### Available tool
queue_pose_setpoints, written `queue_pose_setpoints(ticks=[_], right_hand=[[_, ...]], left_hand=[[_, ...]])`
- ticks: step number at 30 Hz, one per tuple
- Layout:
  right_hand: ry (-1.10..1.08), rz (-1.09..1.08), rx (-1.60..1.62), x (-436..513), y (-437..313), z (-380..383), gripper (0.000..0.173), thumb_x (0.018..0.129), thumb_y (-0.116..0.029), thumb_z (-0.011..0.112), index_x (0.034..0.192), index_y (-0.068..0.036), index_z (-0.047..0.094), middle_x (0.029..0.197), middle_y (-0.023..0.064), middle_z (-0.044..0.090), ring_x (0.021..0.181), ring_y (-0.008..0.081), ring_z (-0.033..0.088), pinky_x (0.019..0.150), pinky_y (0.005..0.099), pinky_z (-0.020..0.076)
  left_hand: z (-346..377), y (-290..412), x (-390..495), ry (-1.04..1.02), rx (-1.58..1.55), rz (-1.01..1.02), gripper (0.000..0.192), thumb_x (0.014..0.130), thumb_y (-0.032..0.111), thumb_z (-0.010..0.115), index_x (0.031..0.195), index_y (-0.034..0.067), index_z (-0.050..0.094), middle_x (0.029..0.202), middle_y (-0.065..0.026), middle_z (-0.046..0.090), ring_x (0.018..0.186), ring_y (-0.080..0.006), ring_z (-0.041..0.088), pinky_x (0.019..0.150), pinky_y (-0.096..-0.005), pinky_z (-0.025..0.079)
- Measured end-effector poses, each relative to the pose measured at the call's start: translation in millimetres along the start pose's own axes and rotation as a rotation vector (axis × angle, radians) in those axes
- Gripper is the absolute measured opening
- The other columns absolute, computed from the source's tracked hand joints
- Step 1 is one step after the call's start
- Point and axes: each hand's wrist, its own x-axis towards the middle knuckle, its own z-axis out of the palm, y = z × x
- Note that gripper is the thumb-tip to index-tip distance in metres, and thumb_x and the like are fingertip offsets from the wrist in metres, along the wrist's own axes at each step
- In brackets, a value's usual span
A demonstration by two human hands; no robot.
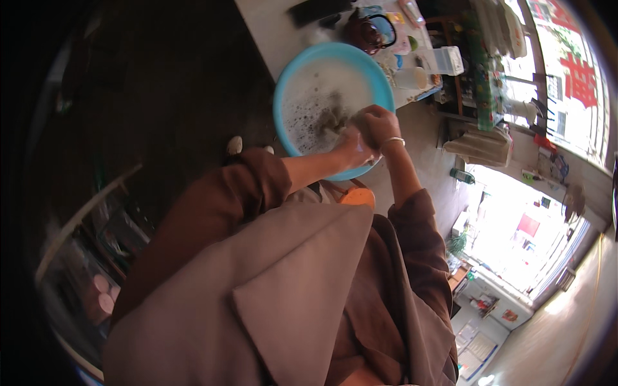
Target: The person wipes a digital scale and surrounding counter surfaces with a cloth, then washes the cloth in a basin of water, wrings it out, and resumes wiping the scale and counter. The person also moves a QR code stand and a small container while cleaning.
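A round light-blue plastic basin holds cloudy, sudsy water with dark bubbles. A wet greyish cloth lies partly under the water and runs up to the hands at the basin's near right side. My left hand is closed on the cloth's bunched end, low over the rim. Against it, my right hand, with a pale bangle at the wrist, grips the same bunch from above. The fingers are slightly blurred, and part of the cloth is hidden between the hands.
Beyond the basin, a pale table holds a dark red teapot, a clear plastic container, a whitish cup and packets. An orange round object is below the basin. Cloths hang at the right, near bright windows.
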Motion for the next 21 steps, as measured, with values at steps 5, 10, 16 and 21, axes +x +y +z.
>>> queue_pose_setpoints(ticks=[5, 10, 16, 21], right_hand=[[0.094, 0.093, 0.076, -13, -8, 8, 0.023, 0.077, -0.025, 0.061, 0.09, -0.01, 0.074, 0.091, 0.0176, 0.07, 0.088, 0.0337, 0.066, 0.082, 0.0393, 0.0516], [0.079, 0.253, -0.03, -20, -25, 9, 0.034, 0.077, -0.026, 0.058, 0.099, -0.005, 0.072, 0.1, 0.0211, 0.068, 0.096, 0.0368, 0.065, 0.088, 0.0412, 0.0508], [-0.169, 0.22, 0.933, -22, 12, -26, 0.069, 0.075, -0.053, 0.07, 0.127, -0.009, 0.056, 0.125, 0.0163, 0.058, 0.118, 0.0269, 0.055, 0.098, 0.0413, 0.0439], [-0.096, 0.187, 1.703, -48, 42, -7, 0.087, 0.083, -0.066, 0.059, 0.147, -0.015, 0.03, 0.143, 0.0113, 0.042, 0.134, 0.0225, 0.038, 0.109, 0.0419, 0.0348]], left_hand=[[11, -21, -8, 0.217, -0.027, 0.168, 0.055, 0.073, 0.029, 0.076, 0.117, 0.005, 0.053, 0.106, -0.0148, 0.062, 0.092, -0.0262, 0.063, 0.076, -0.038, 0.051], [-1, -31, -4, 0.141, -0.192, 0.126, 0.076, 0.059, 0.009, 0.086, 0.12, -0.004, 0.042, 0.101, -0.0099, 0.06, 0.091, -0.0167, 0.06, 0.075, -0.0306, 0.051], [-49, 22, -2, -0.392, -0.85, -0.577, 0.044, 0.079, 0.007, 0.068, 0.121, 0.004, 0.053, 0.104, -0.0105, 0.06, 0.096, -0.0253, 0.06, 0.081, -0.037, 0.053], [-58, 58, -16, -0.5, -1.027, -0.514, 0.047, 0.085, 0.013, 0.063, 0.127, 0.001, 0.047, 0.11, -0.0162, 0.059, 0.095, -0.0283, 0.06, 0.078, -0.0359, 0.055]])
